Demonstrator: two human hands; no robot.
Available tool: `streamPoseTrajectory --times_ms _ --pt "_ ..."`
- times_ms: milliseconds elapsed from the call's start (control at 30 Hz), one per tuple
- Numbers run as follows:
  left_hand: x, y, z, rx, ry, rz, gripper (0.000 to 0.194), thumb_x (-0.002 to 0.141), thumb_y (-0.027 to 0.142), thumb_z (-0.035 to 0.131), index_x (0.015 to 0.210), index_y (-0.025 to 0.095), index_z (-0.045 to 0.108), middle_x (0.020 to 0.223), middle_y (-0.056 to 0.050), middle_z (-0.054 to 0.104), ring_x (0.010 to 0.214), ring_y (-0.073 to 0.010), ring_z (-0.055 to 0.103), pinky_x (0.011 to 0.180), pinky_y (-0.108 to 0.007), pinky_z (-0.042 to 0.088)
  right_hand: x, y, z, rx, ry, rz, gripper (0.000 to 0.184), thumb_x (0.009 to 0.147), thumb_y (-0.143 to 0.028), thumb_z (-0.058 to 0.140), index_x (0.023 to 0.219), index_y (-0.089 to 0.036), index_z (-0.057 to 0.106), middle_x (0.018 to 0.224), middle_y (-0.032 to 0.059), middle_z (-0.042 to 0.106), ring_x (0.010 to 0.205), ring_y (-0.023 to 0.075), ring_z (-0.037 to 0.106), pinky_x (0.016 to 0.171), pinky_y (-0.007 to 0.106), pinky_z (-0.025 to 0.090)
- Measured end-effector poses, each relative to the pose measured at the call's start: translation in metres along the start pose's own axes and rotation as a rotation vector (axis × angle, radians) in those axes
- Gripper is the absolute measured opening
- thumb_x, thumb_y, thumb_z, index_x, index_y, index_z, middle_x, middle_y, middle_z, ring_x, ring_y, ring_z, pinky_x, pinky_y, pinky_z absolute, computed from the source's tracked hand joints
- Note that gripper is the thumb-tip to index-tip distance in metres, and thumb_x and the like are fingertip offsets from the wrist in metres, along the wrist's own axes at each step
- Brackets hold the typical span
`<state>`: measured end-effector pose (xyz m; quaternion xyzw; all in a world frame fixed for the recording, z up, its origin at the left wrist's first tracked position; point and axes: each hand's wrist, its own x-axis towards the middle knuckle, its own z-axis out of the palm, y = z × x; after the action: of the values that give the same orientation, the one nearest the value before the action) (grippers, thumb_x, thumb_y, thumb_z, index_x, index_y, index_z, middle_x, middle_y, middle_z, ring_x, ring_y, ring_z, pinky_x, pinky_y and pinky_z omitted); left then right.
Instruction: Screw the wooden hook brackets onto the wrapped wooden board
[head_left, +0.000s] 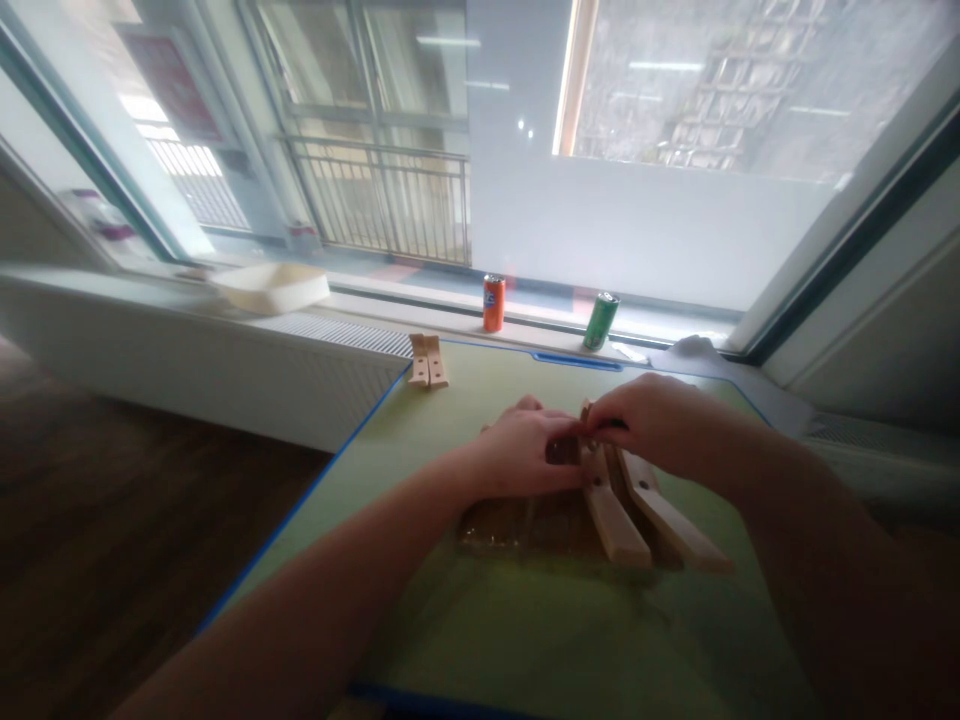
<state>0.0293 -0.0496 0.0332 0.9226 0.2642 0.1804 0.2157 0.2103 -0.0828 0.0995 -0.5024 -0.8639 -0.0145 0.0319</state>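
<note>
Wooden bars (pixel 619 530) lie beside the spread left hand (pixel 517 455); the right hand (pixel 652 415) pinches something small (pixel 586 407), unclear. Two short pieces (pixel 433 351) are separate, near the table's (pixel 465 640) far left corner.

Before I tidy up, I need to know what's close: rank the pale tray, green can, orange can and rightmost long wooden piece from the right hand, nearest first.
From the right hand:
1. Rightmost long wooden piece: at the hand
2. Green can: sill, beyond the hand
3. Orange can: sill, farther left
4. Pale tray: far left
</note>
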Motion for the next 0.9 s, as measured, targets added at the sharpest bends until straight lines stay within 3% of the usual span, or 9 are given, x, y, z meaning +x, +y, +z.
streamPoseTrajectory --times_ms 267,467,767,900 --pt "0.000 0.001 0.000 0.004 0.006 -0.003 0.044 0.075 0.055 0.050 0.105 0.025 0.057 0.086 -0.002 0.061 0.092 -0.0214 0.044 0.079 -0.031 0.036 -0.001 -0.005 -0.004 -0.011 -0.059 -0.004 0.019 0.074 -0.020 0.054 0.080 -0.025 0.071 0.069 0.0013 0.068 0.061 0.0139 0.057 0.055 0.024 0.036" --pt "0.002 0.003 -0.002 0.014 0.011 0.035 0.039 0.076 0.050 0.052 0.106 0.025 0.057 0.092 0.000 0.062 0.088 -0.0193 0.045 0.083 -0.031 0.034 0.001 -0.017 -0.009 -0.079 -0.154 0.135 0.016 0.073 -0.022 0.056 0.076 -0.024 0.071 0.068 0.0015 0.068 0.057 0.0142 0.056 0.048 0.023 0.032" --pt "0.002 0.004 -0.003 0.005 0.003 0.024 0.042 0.076 0.050 0.052 0.108 0.024 0.056 0.088 -0.001 0.061 0.087 -0.0196 0.045 0.081 -0.030 0.034 -0.002 -0.017 -0.012 0.015 -0.144 0.107 0.021 0.074 -0.016 0.054 0.080 -0.023 0.073 0.070 0.0030 0.069 0.058 0.0144 0.057 0.052 0.025 0.035" --pt "0.001 0.004 -0.004 -0.004 -0.008 -0.006 0.046 0.075 0.052 0.053 0.112 0.025 0.055 0.087 -0.002 0.061 0.090 -0.0213 0.044 0.080 -0.032 0.035 -0.011 -0.010 -0.018 0.112 -0.031 0.035 0.019 0.077 -0.022 0.053 0.082 -0.024 0.071 0.068 0.0012 0.067 0.058 0.0121 0.056 0.054 0.024 0.036"
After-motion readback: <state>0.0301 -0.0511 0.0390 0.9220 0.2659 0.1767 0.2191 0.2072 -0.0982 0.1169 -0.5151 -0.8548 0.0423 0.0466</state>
